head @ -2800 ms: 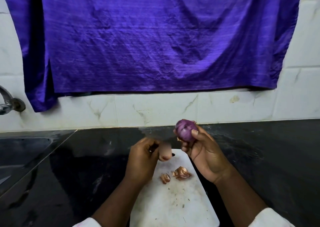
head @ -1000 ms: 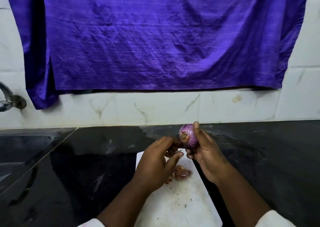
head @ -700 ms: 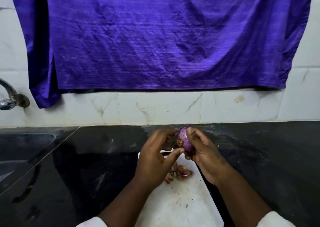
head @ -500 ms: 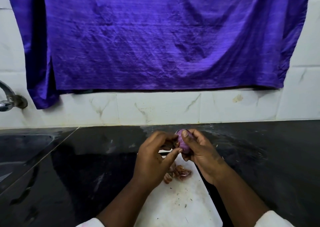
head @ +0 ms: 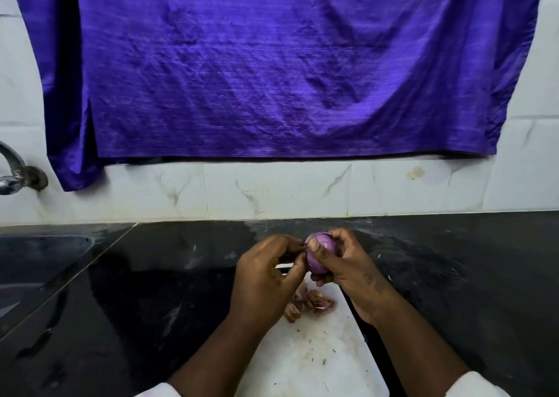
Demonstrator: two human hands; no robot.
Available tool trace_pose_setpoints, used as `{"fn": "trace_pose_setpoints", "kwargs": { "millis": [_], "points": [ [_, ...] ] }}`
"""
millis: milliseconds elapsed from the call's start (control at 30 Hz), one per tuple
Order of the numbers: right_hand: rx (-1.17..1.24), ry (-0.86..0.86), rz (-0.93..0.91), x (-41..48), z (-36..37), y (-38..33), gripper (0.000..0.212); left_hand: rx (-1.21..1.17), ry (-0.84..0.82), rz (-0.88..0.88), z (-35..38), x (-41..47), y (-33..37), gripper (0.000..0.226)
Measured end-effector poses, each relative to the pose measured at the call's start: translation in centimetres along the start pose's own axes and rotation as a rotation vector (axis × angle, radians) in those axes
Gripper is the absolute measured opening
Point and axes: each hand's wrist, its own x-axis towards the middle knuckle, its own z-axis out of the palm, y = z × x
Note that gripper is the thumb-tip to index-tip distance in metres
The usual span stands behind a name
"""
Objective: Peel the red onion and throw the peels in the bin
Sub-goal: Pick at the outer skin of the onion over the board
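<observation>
**Red onion** (head: 322, 256): one, small, with smooth purple flesh showing over most of the visible side. It is held in the air above the far end of the cutting board, between the two hands and clear of every surface.

**Right hand** (head: 351, 272): grips the onion. The thumb (head: 317, 250) lies flat across the near face, the fingers curl over the top and far side, and the lower fingers cup it from beneath. The onion sits deep in this grip, with only its left and near sides uncovered.

**Left hand** (head: 266, 278): fingers curled, with their tips bunched against the onion's left end. Thumb and forefinger pinch at the skin there. The scrap between them is too small to make out.

**Peels** (head: 311, 304): a small heap of brown-pink papery pieces on the cutting board, just below the hands and partly hidden by the left hand.

**Cutting board** (head: 317, 360): white, speckled with fine flecks of skin. It lies on the counter between the forearms.

**Counter** (head: 151, 290): black polished stone.

**Sink** (head: 39, 257): dark basin set into the counter at far left.

**Tap** (head: 18, 175): metal, mounted on the wall above the sink and cut off by the picture edge.

**Wall** (head: 272, 191): white marbled tiles.

**Cloth** (head: 287, 63): purple, creased, hanging over the upper wall.

**Sleeves** (head: 481, 384): white, at both wrists along the bottom edge.
</observation>
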Motion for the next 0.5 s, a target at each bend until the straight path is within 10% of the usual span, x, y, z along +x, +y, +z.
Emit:
{"fn": "trace_pose_setpoints", "kwargs": {
  "millis": [500],
  "points": [
    [0.204, -0.045, 0.075, -0.07, -0.02, -0.92, 0.072, -0.057, -0.113, -0.092, 0.2, -0.36, 0.01, 0.037]
  ]
}}
